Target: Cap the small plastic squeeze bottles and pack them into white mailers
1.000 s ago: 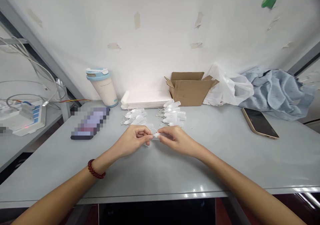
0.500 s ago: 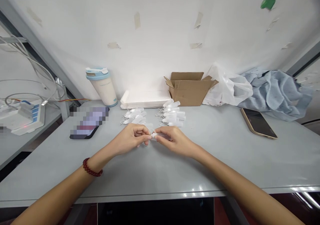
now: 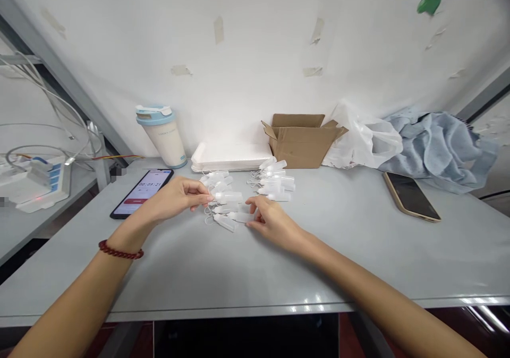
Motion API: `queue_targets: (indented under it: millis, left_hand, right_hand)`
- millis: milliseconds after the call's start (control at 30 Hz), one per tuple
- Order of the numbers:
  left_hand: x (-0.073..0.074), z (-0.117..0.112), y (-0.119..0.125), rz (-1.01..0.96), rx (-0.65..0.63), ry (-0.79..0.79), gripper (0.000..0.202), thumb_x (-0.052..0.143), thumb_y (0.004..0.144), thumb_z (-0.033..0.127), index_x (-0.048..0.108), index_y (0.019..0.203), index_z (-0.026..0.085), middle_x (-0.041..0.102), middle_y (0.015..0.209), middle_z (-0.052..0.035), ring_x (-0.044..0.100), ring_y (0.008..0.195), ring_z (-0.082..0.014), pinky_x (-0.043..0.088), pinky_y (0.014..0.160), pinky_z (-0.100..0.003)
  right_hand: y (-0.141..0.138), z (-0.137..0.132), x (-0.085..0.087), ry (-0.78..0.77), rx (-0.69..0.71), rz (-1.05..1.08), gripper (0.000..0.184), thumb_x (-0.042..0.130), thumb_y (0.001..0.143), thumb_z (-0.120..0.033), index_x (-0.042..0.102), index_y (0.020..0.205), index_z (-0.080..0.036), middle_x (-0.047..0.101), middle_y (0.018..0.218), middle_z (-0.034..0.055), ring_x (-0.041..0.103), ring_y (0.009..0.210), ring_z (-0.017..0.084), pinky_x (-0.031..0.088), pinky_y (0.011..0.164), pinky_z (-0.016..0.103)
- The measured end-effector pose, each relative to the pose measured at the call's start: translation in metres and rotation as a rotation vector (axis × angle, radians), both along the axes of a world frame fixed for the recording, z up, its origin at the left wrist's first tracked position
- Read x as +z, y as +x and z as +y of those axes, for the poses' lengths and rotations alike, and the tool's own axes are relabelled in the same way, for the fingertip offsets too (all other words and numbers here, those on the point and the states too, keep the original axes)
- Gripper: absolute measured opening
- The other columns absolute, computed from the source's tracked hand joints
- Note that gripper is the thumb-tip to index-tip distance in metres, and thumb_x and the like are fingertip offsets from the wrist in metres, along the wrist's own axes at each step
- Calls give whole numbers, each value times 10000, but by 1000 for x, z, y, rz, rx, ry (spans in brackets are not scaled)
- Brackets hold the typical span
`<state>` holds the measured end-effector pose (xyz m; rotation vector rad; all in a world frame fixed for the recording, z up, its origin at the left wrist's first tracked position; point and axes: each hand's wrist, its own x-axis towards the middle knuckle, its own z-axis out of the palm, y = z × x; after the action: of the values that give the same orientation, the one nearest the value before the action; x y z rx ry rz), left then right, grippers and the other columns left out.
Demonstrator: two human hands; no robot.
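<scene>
- Grey desk (image 3: pixel 279 283), bright light reflections (image 3: pixel 313 309) along its front edge.
- White wall (image 3: pixel 255 44) behind the back edge, with beige tape scraps (image 3: pixel 219 30) and a green patch (image 3: pixel 429 5).
- Grey metal posts (image 3: pixel 74 84) beyond both back corners.
- Another grey tabletop (image 3: pixel 40 222) past the left edge.
- Dark red floor (image 3: pixel 144 342) below the front edge.

Along the back edge of the desk (image 3: pixel 255 278), left to right: cup (image 3: pixel 164 140), stack of flat pieces (image 3: pixel 231 158), carton (image 3: pixel 303 148), plastic bag (image 3: pixel 347 143) and, toward the back right corner, cloth (image 3: pixel 440 145). One phone (image 3: pixel 139 190) lies near the left edge, before the cup; a second phone (image 3: pixel 413 196), before the cloth. The left bottle group (image 3: pixel 228 198) lies before the stack; the right bottle group (image 3: pixel 279 181), before its right end and the carton.
</scene>
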<state>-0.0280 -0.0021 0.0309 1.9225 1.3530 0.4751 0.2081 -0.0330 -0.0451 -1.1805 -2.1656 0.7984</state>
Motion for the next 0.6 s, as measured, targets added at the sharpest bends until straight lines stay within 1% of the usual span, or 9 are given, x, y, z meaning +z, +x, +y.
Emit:
queue_targets:
  millis: [100,200,367,433,500,533,600]
  left_hand:
    - [-1,1,-3,19,-22,-7,258,613,728,404,643,615,174,502,507,20,429,504,-100,338,485,-206]
    - [-3,1,-4,20,-33,-14,264,613,723,413,651,610,177,506,505,11,431,503,-107,338,481,-212]
    - [-3,3,-6,8,-54,-69,249,630,708,402,665,604,178,540,524,5,442,502,-109,353,488,-213]
    - [-2,2,-7,23,-66,-104,238,636,693,395,674,606,177,570,547,1,453,498,-110,354,485,-211]
    - [-1,2,-9,67,-75,-140,246,629,689,401,680,603,176,608,591,-9,474,500,-113,351,481,-209]
    - [-1,1,-10,96,-70,-148,259,620,693,410,678,600,175,615,600,-11,480,497,-115,342,473,-209]
    - [-1,1,-12,155,-26,-118,303,592,712,434,658,574,173,590,560,-5,470,475,-117,307,449,-211]
  right_hand:
    - [-5,-1,-2,49,10,57,303,521,772,-45,492,1044,-175,551,975,67,550,726,123,486,697,321]
    - [-7,-2,-1,62,41,99,267,486,778,-29,495,1005,-169,556,953,66,575,761,132,504,726,338]
    - [-10,-5,0,-4,82,223,203,462,797,-46,493,953,-172,550,962,65,626,862,143,531,758,323]
    - [-8,-4,2,-7,81,239,182,458,808,-65,500,944,-179,562,957,62,630,879,149,534,753,320]
    - [-1,0,7,44,42,217,154,449,826,-96,516,936,-181,583,935,66,627,860,158,529,732,321]
    - [5,3,10,99,10,189,131,450,835,-117,524,921,-181,595,906,64,622,831,160,521,724,324]
    - [18,11,18,202,-62,95,101,463,834,-136,541,878,-182,611,856,54,601,783,160,499,712,321]
